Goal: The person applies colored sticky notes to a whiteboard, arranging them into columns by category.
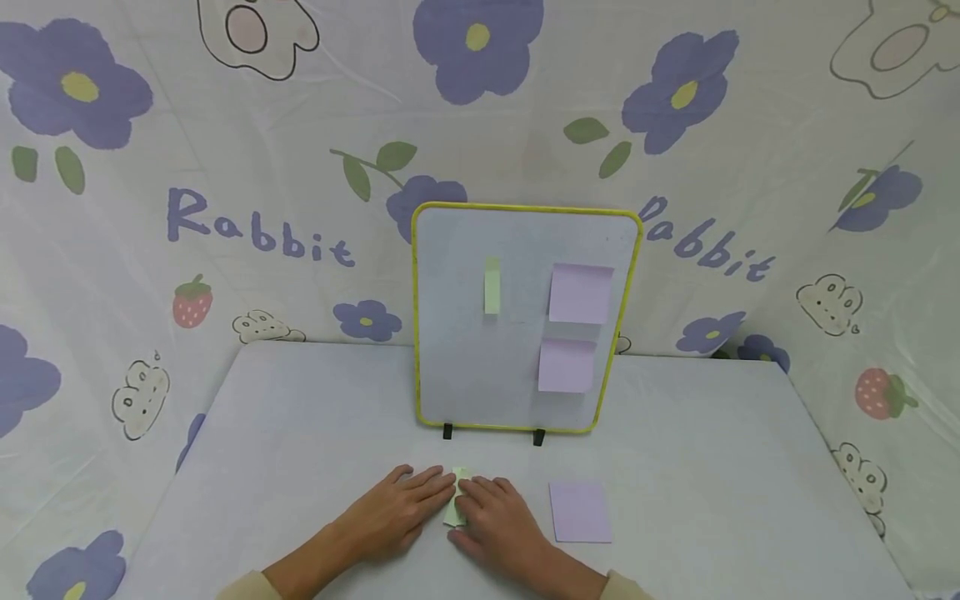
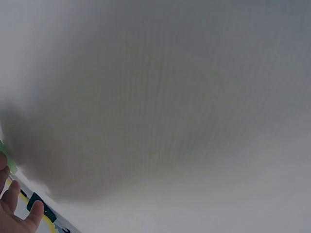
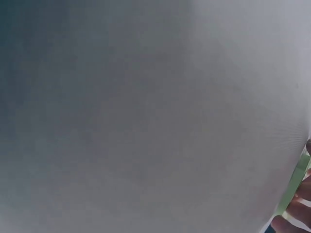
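A narrow pale-green sticky note pad point(image 1: 453, 516) lies on the white table in front of the board, partly covered by fingers. From its left side my left hand point(image 1: 399, 510) touches it with extended fingertips, palm down. My right hand point(image 1: 501, 527) rests over its right edge, fingers loosely bent and the thumb lower down on the table. In the left wrist view, fingertips point(image 2: 35, 211) and a bit of the green pad point(image 2: 8, 158) show at the left edge. The right wrist view catches the pad's green edge point(image 3: 293, 186) beside several fingers.
A yellow-framed whiteboard point(image 1: 517, 408) stands on black feet behind the hands. It bears a green strip note point(image 1: 492, 287) and two purple notes, an upper one point(image 1: 581, 294) and a lower one point(image 1: 567, 366). Right of my hands lies a purple sticky note pad point(image 1: 581, 512).
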### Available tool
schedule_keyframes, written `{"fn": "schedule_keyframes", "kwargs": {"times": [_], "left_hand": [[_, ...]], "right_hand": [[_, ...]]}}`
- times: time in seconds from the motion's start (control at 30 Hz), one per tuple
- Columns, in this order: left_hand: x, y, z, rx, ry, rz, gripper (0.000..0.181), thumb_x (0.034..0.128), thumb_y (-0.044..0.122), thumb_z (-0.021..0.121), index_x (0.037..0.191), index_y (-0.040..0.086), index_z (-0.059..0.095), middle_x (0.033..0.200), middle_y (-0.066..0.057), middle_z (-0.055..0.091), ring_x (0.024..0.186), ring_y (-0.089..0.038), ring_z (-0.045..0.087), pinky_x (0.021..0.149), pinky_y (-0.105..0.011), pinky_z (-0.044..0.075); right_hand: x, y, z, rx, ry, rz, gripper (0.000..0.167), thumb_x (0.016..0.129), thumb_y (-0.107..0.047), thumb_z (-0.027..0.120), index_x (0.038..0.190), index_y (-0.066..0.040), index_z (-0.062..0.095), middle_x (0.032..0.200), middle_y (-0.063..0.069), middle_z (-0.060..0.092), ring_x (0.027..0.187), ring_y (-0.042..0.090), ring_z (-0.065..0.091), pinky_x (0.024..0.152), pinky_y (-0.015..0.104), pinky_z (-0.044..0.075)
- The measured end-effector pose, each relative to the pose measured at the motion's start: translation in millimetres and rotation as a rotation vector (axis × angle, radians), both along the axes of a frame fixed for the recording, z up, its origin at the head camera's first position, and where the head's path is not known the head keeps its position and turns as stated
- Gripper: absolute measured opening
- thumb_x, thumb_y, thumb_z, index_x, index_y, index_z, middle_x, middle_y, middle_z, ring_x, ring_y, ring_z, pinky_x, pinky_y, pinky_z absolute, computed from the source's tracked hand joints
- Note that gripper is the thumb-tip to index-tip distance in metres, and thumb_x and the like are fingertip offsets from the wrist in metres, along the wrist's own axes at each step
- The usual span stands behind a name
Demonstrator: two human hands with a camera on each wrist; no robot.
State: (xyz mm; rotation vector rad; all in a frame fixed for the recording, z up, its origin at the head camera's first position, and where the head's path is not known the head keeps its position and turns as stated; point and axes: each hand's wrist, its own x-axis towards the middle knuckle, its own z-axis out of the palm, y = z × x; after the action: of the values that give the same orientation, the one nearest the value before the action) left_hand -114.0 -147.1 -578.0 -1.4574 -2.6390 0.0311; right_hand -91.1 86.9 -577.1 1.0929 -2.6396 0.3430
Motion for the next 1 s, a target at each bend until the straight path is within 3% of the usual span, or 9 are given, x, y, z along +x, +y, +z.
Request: {"fn": "schedule_keyframes", "kwargs": {"times": [0.4, 0.57, 0.8, 1.0], "left_hand": [[-1.7, -0.3, 1.0, 0.000, -0.002, -0.011, 0.051, 0.0969, 0.027, 0.060, 0.145, 0.011, 0.052, 0.150, 0.000, 0.049, 0.135, -0.018, 0.049, 0.097, -0.040, 0.046], [-1.5, -0.2, 0.6, 0.015, 0.013, -0.020, 0.050, 0.0974, 0.025, 0.059, 0.145, 0.010, 0.053, 0.149, -0.001, 0.050, 0.134, -0.018, 0.050, 0.096, -0.040, 0.046], [-2.2, 0.1, 0.4, 0.025, 0.028, -0.027, 0.049, 0.0975, 0.024, 0.059, 0.144, 0.010, 0.054, 0.148, -0.001, 0.051, 0.133, -0.019, 0.051, 0.095, -0.039, 0.046], [-3.0, 0.3, -0.6, 0.029, 0.007, -0.027, 0.049, 0.0966, 0.023, 0.059, 0.143, 0.010, 0.055, 0.149, -0.002, 0.051, 0.133, -0.019, 0.051, 0.095, -0.039, 0.046]], "right_hand": [[-5.4, -1.7, 0.9, -0.008, 0.079, 0.023, 0.024, 0.086, -0.038, 0.073, 0.091, -0.014, 0.073, 0.108, 0.003, 0.072, 0.100, 0.019, 0.066, 0.083, 0.035, 0.051], [-10.6, 2.4, 3.1, -0.002, 0.059, 0.056, 0.021, 0.088, -0.037, 0.072, 0.092, -0.016, 0.073, 0.106, 0.000, 0.072, 0.099, 0.017, 0.066, 0.082, 0.034, 0.050], [-13.9, 4.5, 6.0, -0.041, 0.044, 0.085, 0.004, 0.087, -0.022, 0.073, 0.087, -0.017, 0.073, 0.105, 0.000, 0.074, 0.096, 0.015, 0.068, 0.081, 0.035, 0.051], [-16.0, 7.1, 8.5, -0.057, 0.003, 0.069, 0.007, 0.087, -0.018, 0.075, 0.093, -0.015, 0.076, 0.101, -0.003, 0.075, 0.097, 0.012, 0.069, 0.082, 0.035, 0.052]]}}
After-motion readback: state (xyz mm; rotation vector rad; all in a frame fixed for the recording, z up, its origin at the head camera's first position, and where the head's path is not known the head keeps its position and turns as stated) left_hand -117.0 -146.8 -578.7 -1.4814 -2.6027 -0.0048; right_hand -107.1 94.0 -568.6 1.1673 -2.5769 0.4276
